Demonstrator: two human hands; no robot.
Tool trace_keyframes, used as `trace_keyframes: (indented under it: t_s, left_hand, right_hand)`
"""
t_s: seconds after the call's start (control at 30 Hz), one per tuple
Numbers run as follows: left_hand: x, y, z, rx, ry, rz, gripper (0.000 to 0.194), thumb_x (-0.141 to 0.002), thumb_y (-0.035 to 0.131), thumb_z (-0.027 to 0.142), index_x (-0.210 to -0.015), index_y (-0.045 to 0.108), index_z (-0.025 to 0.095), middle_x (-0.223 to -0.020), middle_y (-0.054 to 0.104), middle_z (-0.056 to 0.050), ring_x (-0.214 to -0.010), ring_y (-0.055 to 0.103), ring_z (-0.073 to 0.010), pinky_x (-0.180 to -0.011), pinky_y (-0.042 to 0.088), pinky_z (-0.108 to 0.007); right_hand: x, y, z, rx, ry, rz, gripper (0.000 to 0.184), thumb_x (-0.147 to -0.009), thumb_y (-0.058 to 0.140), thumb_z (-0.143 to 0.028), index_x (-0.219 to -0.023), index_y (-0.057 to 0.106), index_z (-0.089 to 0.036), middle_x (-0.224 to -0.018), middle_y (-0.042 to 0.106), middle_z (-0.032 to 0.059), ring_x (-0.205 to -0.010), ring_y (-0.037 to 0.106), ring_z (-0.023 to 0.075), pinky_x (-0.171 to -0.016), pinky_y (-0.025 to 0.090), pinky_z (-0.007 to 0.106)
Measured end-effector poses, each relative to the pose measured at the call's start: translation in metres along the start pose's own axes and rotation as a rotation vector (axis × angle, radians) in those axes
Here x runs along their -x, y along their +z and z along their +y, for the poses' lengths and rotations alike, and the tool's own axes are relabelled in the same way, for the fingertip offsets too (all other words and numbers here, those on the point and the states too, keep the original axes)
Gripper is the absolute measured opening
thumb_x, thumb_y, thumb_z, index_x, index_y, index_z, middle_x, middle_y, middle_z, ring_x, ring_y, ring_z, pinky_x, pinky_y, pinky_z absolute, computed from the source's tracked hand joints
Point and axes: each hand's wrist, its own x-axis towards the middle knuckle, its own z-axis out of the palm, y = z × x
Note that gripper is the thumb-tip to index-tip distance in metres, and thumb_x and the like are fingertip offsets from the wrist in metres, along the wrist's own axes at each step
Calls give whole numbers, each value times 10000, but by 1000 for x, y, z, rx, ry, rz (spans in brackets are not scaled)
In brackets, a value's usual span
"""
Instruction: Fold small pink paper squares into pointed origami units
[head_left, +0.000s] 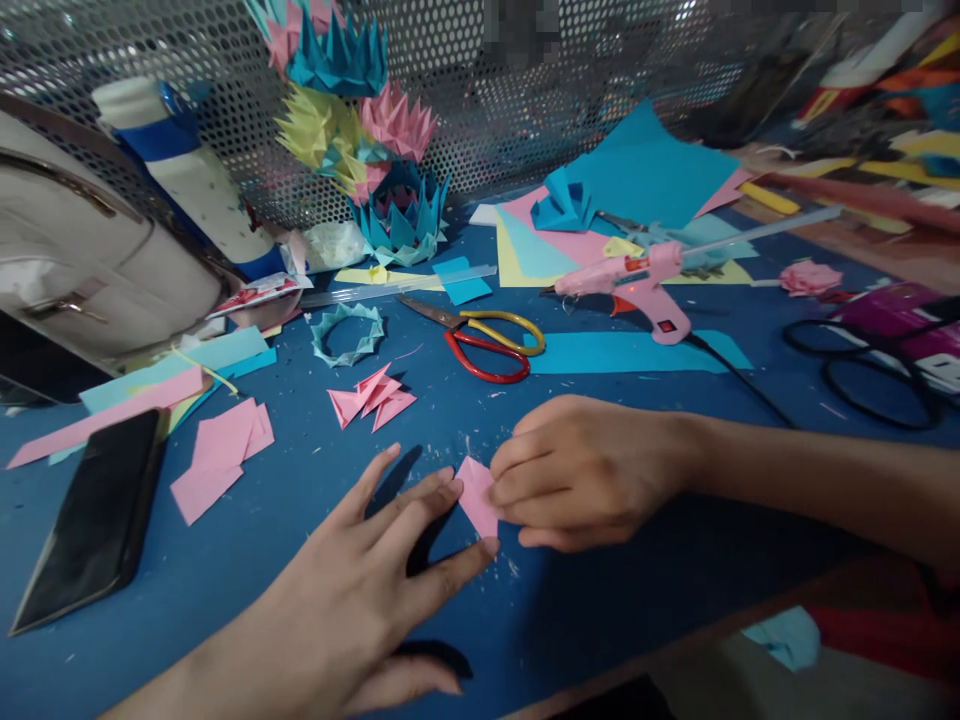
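A small folded piece of pink paper [478,497] lies on the blue tabletop between my hands. Spread wide, my left hand [382,570] touches its left edge and lower tip with the fingertips. My right hand [592,475] has its fingers closed together on the paper's right side, hiding that part. Just beyond are several folded pink paper pieces [373,397] in a small group and a ring of folded light-blue paper [347,335]. To the left sit some flat pink paper squares [221,450].
Scissors [480,335] with red and yellow handles lie ahead, near a pink glue gun [630,285] whose cord runs right. A phone [90,515] rests at left. Behind stand a bottle [187,175], a white bag [97,230] and stacked paper flowers [397,205]. Blue paper sheets [645,165] lie at the back.
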Motion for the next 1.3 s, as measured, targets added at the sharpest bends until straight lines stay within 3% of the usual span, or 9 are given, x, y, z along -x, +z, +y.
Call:
trace_keyframes:
  t_s: [0.1, 0.27, 0.47, 0.67, 0.8, 0.93, 1.13, 1.3]
  left_hand:
    - [2, -2, 0, -35, -20, 2, 730, -976, 432, 700, -1535, 424, 230, -1349, 577, -148, -1423, 417, -352, -1225, 9, -617]
    - [4, 2, 1, -69, -21, -3, 747, -979, 407, 709, -1556, 389, 235, -1371, 567, -144, -1426, 405, -360, -1218, -38, -600]
    - [2, 9, 3, -35, -101, 59, 736, -1010, 359, 681, -1476, 485, 126, -1371, 603, -116, -1399, 437, -323, -1245, -40, -567]
    - [-1, 12, 2, -75, -163, 89, 837, -971, 370, 740, -1473, 478, 79, -1442, 557, -128, -1424, 399, -330, -1253, -61, -561]
    - [-2, 10, 0, -66, -116, 115, 795, -980, 384, 715, -1447, 511, 84, -1418, 565, -140, -1439, 382, -312, -1261, -45, -536]
    - [-2, 4, 3, -4, -64, 66, 756, -1007, 353, 681, -1457, 501, 92, -1381, 593, -124, -1433, 391, -294, -1260, -52, -526]
    - [-3, 1, 8, 13, 37, 77, 678, -1042, 335, 624, -1432, 539, 108, -1300, 663, -88, -1293, 535, -240, -1256, -83, -498]
    - [-4, 8, 8, 44, 87, 134, 668, -1089, 200, 550, -1458, 497, 78, -1307, 668, -74, -1322, 504, -238, -1254, -65, -542]
  right_hand:
    - [-1, 0, 0, -2, 7, -9, 243, -1010, 517, -250, -853, 680, -162, -882, 722, 29, -902, 657, 152, -640, 420, 322]
    - [-1, 2, 1, -26, 28, 20, 256, -1026, 487, -270, -879, 678, -187, -954, 747, 23, -915, 673, 140, -674, 427, 317]
    - [0, 5, 2, -133, 100, 103, 237, -1029, 512, -277, -897, 680, -174, -946, 759, 5, -875, 678, 135, -675, 427, 308]
    - [0, 5, 3, -82, 155, 45, 230, -1030, 492, -266, -930, 684, -191, -975, 754, 14, -886, 666, 136, -684, 431, 299]
    - [0, 4, 3, -34, 166, 24, 210, -1015, 511, -265, -928, 688, -193, -990, 750, 12, -883, 658, 146, -695, 440, 302]
    - [0, 4, 3, -31, 159, 12, 219, -1014, 516, -275, -911, 688, -187, -985, 746, 15, -888, 653, 151, -697, 448, 303]
    - [0, 4, 4, -53, 162, -8, 233, -1024, 494, -281, -931, 687, -189, -1001, 742, 22, -878, 638, 147, -679, 435, 307]
    - [1, 5, 4, -98, 179, 12, 220, -1020, 507, -263, -930, 690, -179, -1008, 737, 30, -886, 630, 153, -696, 431, 299]
